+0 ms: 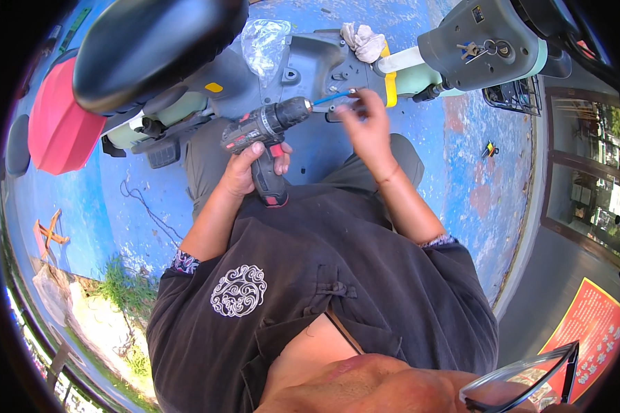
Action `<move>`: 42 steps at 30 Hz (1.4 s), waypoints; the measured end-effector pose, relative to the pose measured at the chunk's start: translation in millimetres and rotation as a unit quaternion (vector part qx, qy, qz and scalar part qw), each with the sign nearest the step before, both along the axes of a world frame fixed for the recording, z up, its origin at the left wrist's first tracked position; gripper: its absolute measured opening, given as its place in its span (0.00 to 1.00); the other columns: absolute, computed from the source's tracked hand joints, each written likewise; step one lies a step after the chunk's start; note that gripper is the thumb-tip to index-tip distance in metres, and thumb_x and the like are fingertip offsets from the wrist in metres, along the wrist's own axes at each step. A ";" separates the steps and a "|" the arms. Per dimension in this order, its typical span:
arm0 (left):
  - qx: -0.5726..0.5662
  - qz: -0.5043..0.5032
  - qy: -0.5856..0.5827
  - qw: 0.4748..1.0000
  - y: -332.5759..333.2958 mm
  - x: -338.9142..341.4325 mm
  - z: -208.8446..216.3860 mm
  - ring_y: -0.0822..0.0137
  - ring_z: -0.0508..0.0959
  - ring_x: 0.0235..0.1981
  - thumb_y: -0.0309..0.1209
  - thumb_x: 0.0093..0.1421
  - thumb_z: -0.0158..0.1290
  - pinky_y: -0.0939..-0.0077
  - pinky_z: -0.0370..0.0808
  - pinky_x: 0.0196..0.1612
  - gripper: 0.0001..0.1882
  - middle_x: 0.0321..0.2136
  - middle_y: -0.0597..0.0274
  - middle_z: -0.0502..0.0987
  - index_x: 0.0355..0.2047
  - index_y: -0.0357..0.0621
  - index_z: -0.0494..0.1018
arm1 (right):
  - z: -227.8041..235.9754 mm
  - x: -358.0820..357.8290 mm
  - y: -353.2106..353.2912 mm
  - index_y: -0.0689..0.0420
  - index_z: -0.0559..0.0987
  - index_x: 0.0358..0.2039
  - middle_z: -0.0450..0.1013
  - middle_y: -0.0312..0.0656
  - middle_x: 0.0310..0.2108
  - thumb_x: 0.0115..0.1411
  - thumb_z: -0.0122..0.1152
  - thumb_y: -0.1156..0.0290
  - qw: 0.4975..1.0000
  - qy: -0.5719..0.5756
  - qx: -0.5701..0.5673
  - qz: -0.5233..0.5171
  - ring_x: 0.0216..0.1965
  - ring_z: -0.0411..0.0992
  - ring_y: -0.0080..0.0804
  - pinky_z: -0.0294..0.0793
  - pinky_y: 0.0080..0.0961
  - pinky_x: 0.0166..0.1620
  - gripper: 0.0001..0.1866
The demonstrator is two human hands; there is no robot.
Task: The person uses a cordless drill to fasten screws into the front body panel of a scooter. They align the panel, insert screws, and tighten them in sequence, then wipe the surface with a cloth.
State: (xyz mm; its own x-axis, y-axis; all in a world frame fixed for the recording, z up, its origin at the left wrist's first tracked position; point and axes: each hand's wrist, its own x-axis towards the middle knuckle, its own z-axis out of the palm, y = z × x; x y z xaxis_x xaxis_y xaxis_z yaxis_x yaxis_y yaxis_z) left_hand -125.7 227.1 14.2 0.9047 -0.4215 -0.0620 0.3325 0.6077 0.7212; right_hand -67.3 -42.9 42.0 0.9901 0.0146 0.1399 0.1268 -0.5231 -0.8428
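My left hand [240,172] is wrapped round the grip of a black and red cordless drill [267,124], which points to the upper right. A long blue driver bit [332,98] sticks out of its chuck. At the bit's far tip, the bent fingers of my right hand [370,134] are closed; a small piece there is too blurred to name. Just beyond the drill lies the grey plastic footboard [303,65] of a scooter. A clear plastic bag [264,48] and a crumpled whitish cloth [364,43] rest on it.
The scooter's black seat [158,51] rises at upper left, beside a pink-red ribbed part [62,120]. Keys [470,50] hang at the front panel on the right. A small yellow-black object [489,149] lies on the worn blue floor [461,186]. Glazed doors [589,151] stand far right.
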 end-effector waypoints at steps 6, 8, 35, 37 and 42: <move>-0.009 0.006 -0.010 1.000 13.1 -1.4 -1.5 0.60 0.75 0.29 0.57 0.64 0.55 0.69 0.72 0.37 0.34 0.21 0.55 0.75 0.45 0.30 0.78 | -46.4 25.8 38.7 0.56 0.81 0.47 0.74 0.48 0.47 0.51 0.76 0.61 0.855 -0.151 -0.460 0.187 0.57 0.68 0.51 0.64 0.51 0.60 0.25; -0.010 0.006 -0.008 1.000 15.4 -3.1 -0.6 0.60 0.75 0.29 0.57 0.64 0.55 0.69 0.72 0.37 0.34 0.21 0.55 0.75 0.45 0.30 0.77 | -63.8 38.2 46.8 0.55 0.82 0.42 0.77 0.43 0.42 0.53 0.73 0.63 0.792 -0.152 -0.558 0.195 0.53 0.70 0.49 0.66 0.49 0.56 0.17; 0.052 0.000 0.065 0.996 -8.3 3.3 24.4 0.63 0.79 0.30 0.50 0.66 0.57 0.68 0.76 0.37 0.28 0.28 0.54 0.78 0.45 0.29 0.77 | 58.3 67.3 -41.9 0.65 0.76 0.57 0.79 0.43 0.52 0.64 0.60 0.83 0.927 0.045 0.369 0.050 0.53 0.77 0.29 0.74 0.29 0.58 0.20; 0.060 -0.007 0.066 0.996 -6.3 4.6 21.5 0.63 0.79 0.30 0.50 0.66 0.58 0.68 0.77 0.37 0.28 0.29 0.54 0.78 0.45 0.30 0.77 | 62.4 62.3 -41.9 0.65 0.76 0.57 0.79 0.42 0.52 0.65 0.60 0.83 0.929 0.026 0.366 0.052 0.53 0.76 0.28 0.74 0.28 0.58 0.19; 0.041 -0.008 0.083 0.996 -6.1 6.6 17.0 0.65 0.81 0.31 0.44 0.67 0.58 0.69 0.80 0.37 0.24 0.37 0.53 0.81 0.51 0.35 0.74 | 70.3 56.7 -40.6 0.64 0.77 0.56 0.79 0.39 0.50 0.64 0.61 0.83 0.938 0.018 0.340 0.065 0.52 0.76 0.25 0.73 0.26 0.58 0.19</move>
